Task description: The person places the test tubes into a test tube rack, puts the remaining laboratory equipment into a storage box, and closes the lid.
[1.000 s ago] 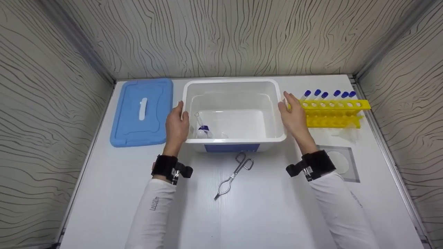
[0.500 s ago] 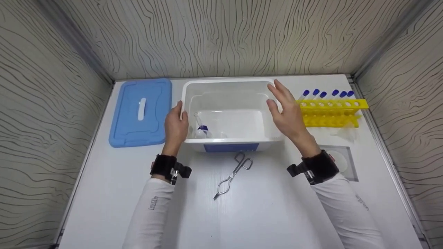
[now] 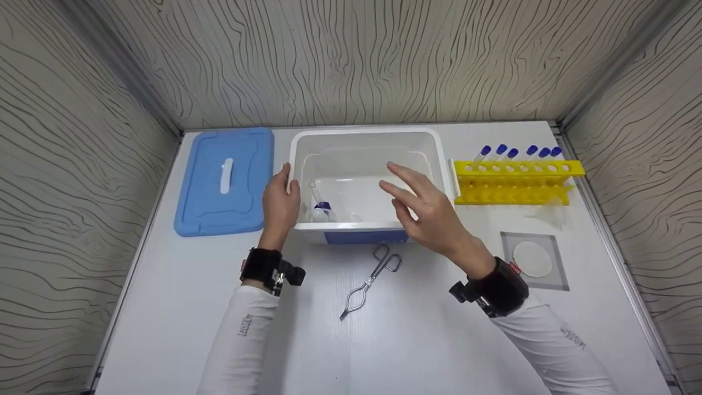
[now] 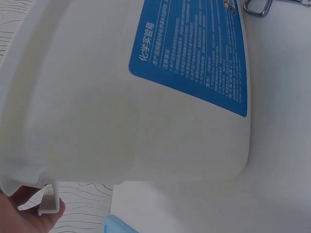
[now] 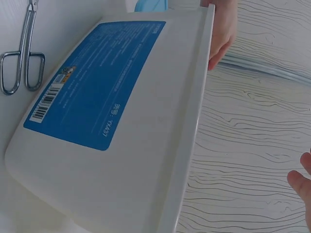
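Surroundings: wood-grain panels wall in a white tabletop [image 3: 417, 340] on three sides.
Bin: white rectangular plastic bin [image 3: 366, 226] with a blue label on its front wall stands at the middle back of the tabletop; the left wrist view shows the same label side [image 4: 194, 58].
Left hand: left hand [image 3: 281, 204] grips the bin's left rim, fingers curled over the edge, thumb outside; fingertips show at the rim in the right wrist view [image 5: 222, 29].
Right hand: right hand [image 3: 425, 211] hovers over the bin's front right part, fingers spread and relaxed, holding nothing, touching nothing that can be seen.
Inside the bin: clear tube with a blue cap [image 3: 320, 202] lies near the left wall, close to the left hand.
Front edge: steel scissor-handled tongs [image 3: 370, 280] lie just in front of the bin, apart from both hands.
Left side: light blue plastic lid [image 3: 225, 181] lies flat beside the bin.
Right side: yellow plastic rack of blue-capped tubes [image 3: 515, 175] stands just beside the bin's right rim; a grey square with a white disc [image 3: 533, 259] lies nearer the front.
Open room: bare tabletop lies between the forearms and toward the near edge.
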Available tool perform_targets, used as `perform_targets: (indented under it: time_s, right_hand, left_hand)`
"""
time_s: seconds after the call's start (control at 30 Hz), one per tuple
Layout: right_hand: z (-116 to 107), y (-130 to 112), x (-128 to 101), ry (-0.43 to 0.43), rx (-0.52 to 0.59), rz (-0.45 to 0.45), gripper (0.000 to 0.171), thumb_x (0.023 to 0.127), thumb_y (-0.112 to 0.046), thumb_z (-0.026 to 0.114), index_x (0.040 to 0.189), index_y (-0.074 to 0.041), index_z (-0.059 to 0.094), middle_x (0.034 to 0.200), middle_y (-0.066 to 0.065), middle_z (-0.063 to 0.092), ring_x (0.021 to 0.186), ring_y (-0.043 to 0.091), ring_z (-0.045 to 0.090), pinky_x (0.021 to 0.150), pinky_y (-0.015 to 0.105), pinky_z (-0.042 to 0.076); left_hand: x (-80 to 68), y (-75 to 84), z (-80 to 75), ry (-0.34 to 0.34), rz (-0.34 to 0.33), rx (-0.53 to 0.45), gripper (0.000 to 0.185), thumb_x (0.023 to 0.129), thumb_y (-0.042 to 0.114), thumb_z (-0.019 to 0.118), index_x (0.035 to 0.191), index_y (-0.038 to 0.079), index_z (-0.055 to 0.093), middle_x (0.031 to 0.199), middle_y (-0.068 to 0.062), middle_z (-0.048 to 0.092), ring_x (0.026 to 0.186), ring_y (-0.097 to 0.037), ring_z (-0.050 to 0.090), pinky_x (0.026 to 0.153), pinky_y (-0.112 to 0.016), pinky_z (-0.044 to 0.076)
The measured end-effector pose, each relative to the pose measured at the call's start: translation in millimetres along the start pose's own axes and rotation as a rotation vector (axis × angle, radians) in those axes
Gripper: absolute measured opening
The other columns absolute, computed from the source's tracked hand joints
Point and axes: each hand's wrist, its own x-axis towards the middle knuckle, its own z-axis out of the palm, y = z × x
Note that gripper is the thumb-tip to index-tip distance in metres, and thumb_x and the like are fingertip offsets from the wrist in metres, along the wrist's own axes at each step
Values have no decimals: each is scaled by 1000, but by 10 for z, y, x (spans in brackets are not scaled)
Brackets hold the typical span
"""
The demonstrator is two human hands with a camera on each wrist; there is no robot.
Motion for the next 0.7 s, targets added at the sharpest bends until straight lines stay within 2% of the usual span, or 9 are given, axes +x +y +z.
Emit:
perform_targets:
  time_s: [0.2, 0.4, 0.5, 0.7]
  right_hand:
    - [93, -94, -161, -14, -39, -159, 43, 81, 7, 67, 122, -8, 69, 133, 19, 62, 119, 31, 63, 100, 36, 54]
    - [275, -188, -343, -24, -19, -291, 26, 95, -5, 58, 117, -9, 73, 125, 16, 68, 111, 28, 68, 93, 36, 58]
    - [395, -225, -444, -47, -19, -334, 25, 99, -8, 54, 115, -9, 74, 121, 14, 70, 108, 25, 69, 91, 34, 59]
    - [646, -190, -690, -95, -88, -396, 28, 101, -7, 50, 111, -14, 75, 116, 5, 74, 102, 18, 71, 86, 27, 60]
  left_hand:
    - [5, -10, 28, 6, -6, 24, 50, 102, 16, 47, 150, 3, 41, 152, -16, 48, 139, -30, 48, 115, -41, 42]
    - [4, -4, 24, 17, 3, 20, 49, 102, 16, 47, 149, 3, 43, 151, -16, 49, 139, -30, 49, 115, -41, 43]
    - [1, -10, 28, 25, 6, 18, 48, 102, 15, 47, 148, 3, 43, 151, -15, 49, 139, -30, 49, 115, -40, 42]
    - [2, -19, 31, 26, 20, -1, 49, 102, 15, 47, 148, 1, 43, 151, -16, 48, 139, -29, 49, 114, -39, 43]
